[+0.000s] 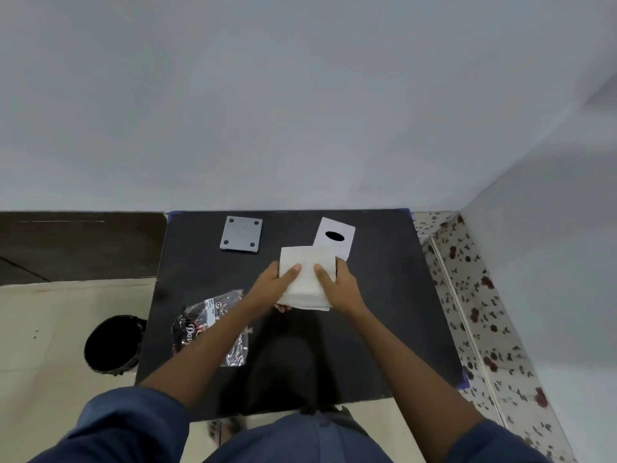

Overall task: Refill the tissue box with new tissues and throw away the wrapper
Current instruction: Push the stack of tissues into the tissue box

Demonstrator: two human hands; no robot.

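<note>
A thick stack of white tissues (306,262) is held over the middle of the black table (384,312). My left hand (272,287) grips its left side and my right hand (337,284) grips its right side, thumbs on top. Just behind the stack lies the white tissue box (337,237) with a dark oval slot facing up, partly hidden by the tissues. A grey square base plate (241,234) with four dark dots lies to its left. The crumpled clear-and-black plastic wrapper (203,320) lies on the table under my left forearm.
A round black bin (112,345) stands on the pale floor left of the table. A flowered tile strip (474,305) runs along the right wall. A dark mat (76,245) lies at the back left. A grey wall stands behind the table.
</note>
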